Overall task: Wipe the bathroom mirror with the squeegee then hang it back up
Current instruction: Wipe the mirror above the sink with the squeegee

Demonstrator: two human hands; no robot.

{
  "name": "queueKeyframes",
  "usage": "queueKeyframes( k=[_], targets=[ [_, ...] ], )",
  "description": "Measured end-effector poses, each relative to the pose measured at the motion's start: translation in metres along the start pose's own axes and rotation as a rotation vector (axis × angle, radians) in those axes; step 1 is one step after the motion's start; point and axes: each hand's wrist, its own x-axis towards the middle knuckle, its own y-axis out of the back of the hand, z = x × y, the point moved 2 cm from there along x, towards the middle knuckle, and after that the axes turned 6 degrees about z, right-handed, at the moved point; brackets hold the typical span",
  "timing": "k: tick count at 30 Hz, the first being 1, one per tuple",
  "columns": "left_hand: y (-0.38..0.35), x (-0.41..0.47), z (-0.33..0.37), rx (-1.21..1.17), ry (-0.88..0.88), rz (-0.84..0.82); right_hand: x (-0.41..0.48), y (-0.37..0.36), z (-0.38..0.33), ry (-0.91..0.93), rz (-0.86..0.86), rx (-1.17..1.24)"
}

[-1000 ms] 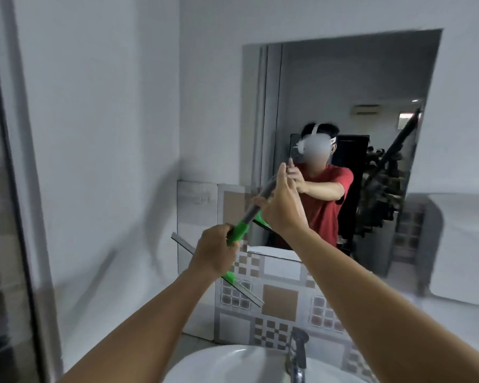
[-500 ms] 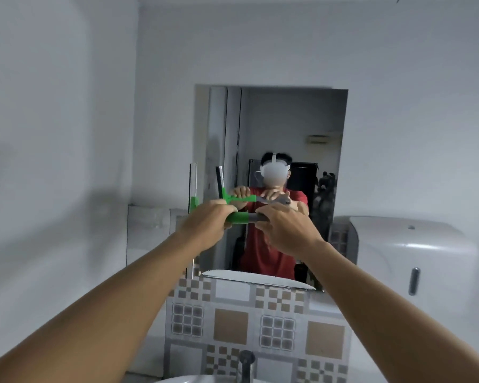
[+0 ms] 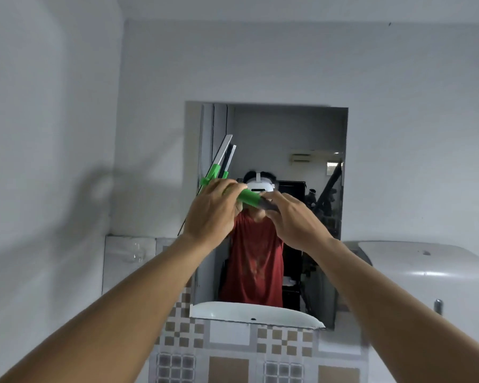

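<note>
Green-handled squeegee held in both hands before the mirror, blade tilted up toward the glass's upper left corner. Left hand clenched round the green grip near the head; right hand wrapped on the dark shaft end. Whether the blade touches the glass cannot be told. Judgement: wiping stroke under way. To do it well, press the rubber edge flat, draw it steadily toward the bottom edge, overlap passes, keep both wrists firm. White dispenser sits beside the mirror's right edge.
</note>
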Motion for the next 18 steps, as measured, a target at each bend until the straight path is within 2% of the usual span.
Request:
queueKeyframes(
  k=[1,3,8,13,18],
  targets=[
    [-0.005,-0.012,0.001,-0.031,-0.004,0.046,0.006,-0.001,0.001,0.003,0.007,-0.004],
    [-0.025,-0.044,0.000,-0.069,-0.023,0.027,0.017,-0.005,0.005,0.011,0.020,-0.014],
    [-0.076,-0.090,-0.029,-0.053,0.123,-0.244,0.047,-0.014,0.014,0.017,0.086,-0.025],
    [-0.109,-0.091,-0.046,0.093,0.120,-0.411,0.085,-0.021,0.025,0.050,0.038,-0.133],
    [-0.125,-0.095,-0.055,0.114,0.128,-0.403,0.119,-0.021,0.033,0.087,-0.011,-0.243]
  ],
)
